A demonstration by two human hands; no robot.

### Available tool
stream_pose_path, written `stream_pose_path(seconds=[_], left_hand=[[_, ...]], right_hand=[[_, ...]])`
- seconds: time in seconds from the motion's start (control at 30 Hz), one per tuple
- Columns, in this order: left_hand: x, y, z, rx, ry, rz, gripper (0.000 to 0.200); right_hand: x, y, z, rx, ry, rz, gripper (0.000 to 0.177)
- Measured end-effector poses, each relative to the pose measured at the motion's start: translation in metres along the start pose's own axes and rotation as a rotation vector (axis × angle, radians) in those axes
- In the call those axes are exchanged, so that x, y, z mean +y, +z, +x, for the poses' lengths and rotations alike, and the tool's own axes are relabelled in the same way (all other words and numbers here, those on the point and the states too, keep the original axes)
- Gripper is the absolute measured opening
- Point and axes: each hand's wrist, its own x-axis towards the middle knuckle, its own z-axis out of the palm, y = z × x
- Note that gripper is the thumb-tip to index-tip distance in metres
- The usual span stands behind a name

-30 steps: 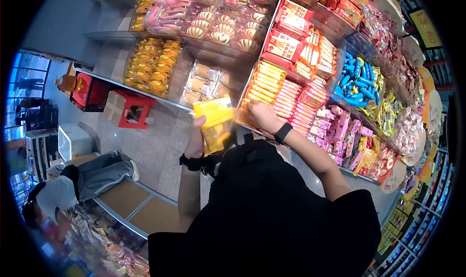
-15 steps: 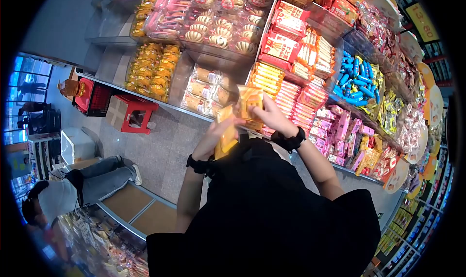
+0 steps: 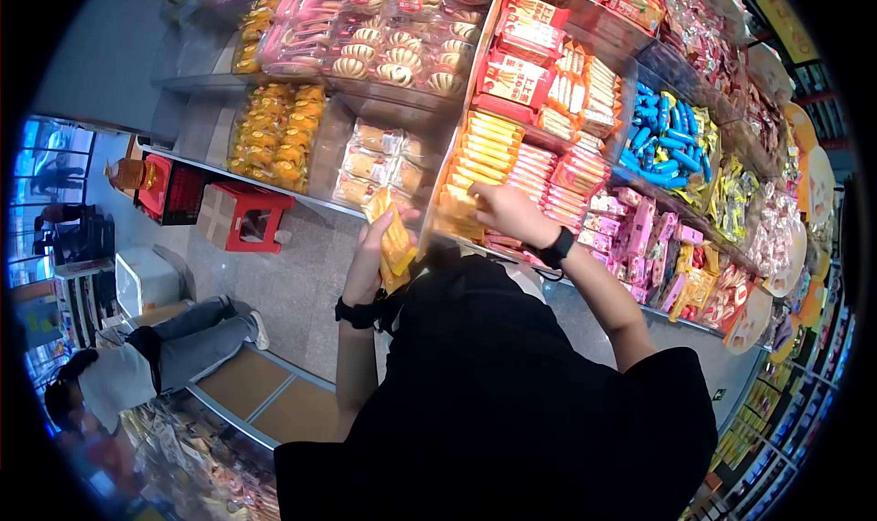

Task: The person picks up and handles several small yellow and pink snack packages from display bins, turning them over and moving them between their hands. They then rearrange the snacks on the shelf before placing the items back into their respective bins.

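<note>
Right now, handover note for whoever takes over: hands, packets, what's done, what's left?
Left hand: shut on a bunch of yellow snack packets, held up in front of the shelf.
Right hand: fingers at an orange packet at the near end of the orange packet row. I can't tell whether it is gripped or only touched.
Done: the orange packet row is stacked with packets, with the pink packet row beside it.
Left: the yellow snack packets are in hand, not on the shelf.
</note>
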Motion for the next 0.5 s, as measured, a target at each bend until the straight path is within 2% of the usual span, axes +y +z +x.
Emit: stream_pose_path(seconds=[0.03, 0.07, 0.13, 0.2, 0.27, 0.4, 0.5], left_hand=[[-0.001, 0.0, 0.001, 0.005, -0.005, 0.032, 0.025], [-0.004, -0.001, 0.002, 0.003, -0.006, 0.034, 0.025], [-0.008, -0.001, 0.004, -0.013, -0.013, 0.131, 0.025], [-0.008, 0.0, 0.004, -0.009, -0.009, 0.127, 0.025], [-0.008, -0.001, 0.005, -0.003, -0.004, 0.122, 0.025], [-0.009, -0.003, 0.007, 0.005, 0.001, 0.097, 0.025], [-0.008, -0.002, 0.008, 0.018, -0.008, 0.094, 0.025]], right_hand=[[-0.004, 0.005, 0.001, -0.046, -0.031, -0.048, 0.02], [-0.001, 0.016, 0.003, -0.045, -0.028, -0.047, 0.02], [0.008, 0.043, 0.008, -0.061, -0.164, -0.166, 0.019], [-0.009, 0.039, 0.007, -0.113, -0.099, -0.197, 0.018], [-0.015, 0.038, 0.003, 0.093, -0.196, -0.274, 0.013], [-0.007, 0.051, 0.002, 0.054, -0.149, -0.291, 0.012], [-0.009, 0.053, 0.003, 0.111, -0.154, -0.332, 0.011]])
